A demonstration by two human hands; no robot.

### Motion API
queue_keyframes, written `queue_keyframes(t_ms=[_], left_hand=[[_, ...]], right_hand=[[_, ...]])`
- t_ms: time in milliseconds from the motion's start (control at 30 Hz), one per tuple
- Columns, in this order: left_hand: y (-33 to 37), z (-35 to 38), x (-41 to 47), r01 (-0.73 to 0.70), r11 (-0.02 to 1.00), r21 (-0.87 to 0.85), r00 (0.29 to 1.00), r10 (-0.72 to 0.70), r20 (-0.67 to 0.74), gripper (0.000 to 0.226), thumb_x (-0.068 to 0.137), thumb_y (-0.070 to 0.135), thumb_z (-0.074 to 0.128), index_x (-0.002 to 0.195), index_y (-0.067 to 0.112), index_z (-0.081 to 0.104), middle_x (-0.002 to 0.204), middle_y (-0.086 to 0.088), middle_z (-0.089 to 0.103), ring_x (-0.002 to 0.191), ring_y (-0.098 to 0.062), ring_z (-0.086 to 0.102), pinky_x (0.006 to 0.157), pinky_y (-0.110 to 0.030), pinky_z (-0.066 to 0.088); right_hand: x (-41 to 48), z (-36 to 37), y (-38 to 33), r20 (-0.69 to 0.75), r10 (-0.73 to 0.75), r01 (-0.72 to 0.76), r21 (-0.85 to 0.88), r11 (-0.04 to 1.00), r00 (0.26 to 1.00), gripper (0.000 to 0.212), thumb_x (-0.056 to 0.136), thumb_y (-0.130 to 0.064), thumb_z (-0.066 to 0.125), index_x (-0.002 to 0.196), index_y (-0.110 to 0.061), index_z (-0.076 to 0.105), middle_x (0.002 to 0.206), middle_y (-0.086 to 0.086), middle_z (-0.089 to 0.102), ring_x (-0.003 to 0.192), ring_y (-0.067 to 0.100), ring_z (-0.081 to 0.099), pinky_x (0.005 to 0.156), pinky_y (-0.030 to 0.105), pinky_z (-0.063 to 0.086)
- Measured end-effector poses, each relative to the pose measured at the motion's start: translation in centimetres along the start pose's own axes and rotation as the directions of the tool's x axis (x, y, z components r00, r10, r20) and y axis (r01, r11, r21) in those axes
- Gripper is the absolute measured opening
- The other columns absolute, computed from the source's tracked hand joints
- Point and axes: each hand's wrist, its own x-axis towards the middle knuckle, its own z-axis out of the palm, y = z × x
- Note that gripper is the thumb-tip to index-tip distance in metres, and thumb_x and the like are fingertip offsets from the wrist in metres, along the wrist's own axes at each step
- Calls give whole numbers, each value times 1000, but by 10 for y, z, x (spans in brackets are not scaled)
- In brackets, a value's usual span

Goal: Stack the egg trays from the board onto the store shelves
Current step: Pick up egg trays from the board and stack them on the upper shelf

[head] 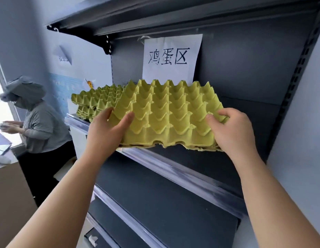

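A yellow-green pulp egg tray [170,111] is held tilted over the front edge of the dark shelf [200,161], its far edge raised. My left hand [109,129] grips its near left corner, thumb on top. My right hand [232,129] grips the near right corner, fingers curled over the rim. To the left, a stack of matching egg trays [95,101] rests on the same shelf.
A white paper sign [171,58] with black characters hangs on the shelf's back panel. Another shelf [155,15] is above, and lower shelves [164,212] are beneath. A person in grey [39,126] stands at the left beside cardboard boxes [11,194].
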Motion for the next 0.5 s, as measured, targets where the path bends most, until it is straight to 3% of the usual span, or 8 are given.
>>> queue_keyframes(t_ms=[133,233,433,500], left_hand=[[-19,-14,47,2,1000,3,998,-2,-66,88,70,63,71,140,17,46,138,-1,53,125,-18,49,106,-43,40],[-34,-26,81,17,1000,14,997,-16,-74,97,55,69,71,136,20,50,126,3,61,115,-17,57,102,-42,44],[-81,-49,150,25,999,30,1000,-26,6,63,56,57,82,109,31,60,104,12,67,100,-12,64,92,-37,50],[-99,-55,174,5,999,32,1000,-5,20,75,57,56,82,123,28,57,111,10,65,106,-14,61,94,-34,48]], right_hand=[[31,48,-27,24,-43,43,10,999,999,51,89,-45,55,130,-15,53,127,5,51,81,14,49,69,28,41],[49,84,-45,33,-80,80,8,997,996,54,89,-46,54,132,-13,51,128,7,51,85,14,48,73,28,40],[74,153,-81,73,-81,82,-14,997,994,56,89,-46,55,131,-11,50,130,8,52,107,22,53,78,27,36],[80,175,-94,71,-82,85,-28,996,994,55,89,-46,55,131,-10,51,130,7,52,115,21,50,80,28,36]])
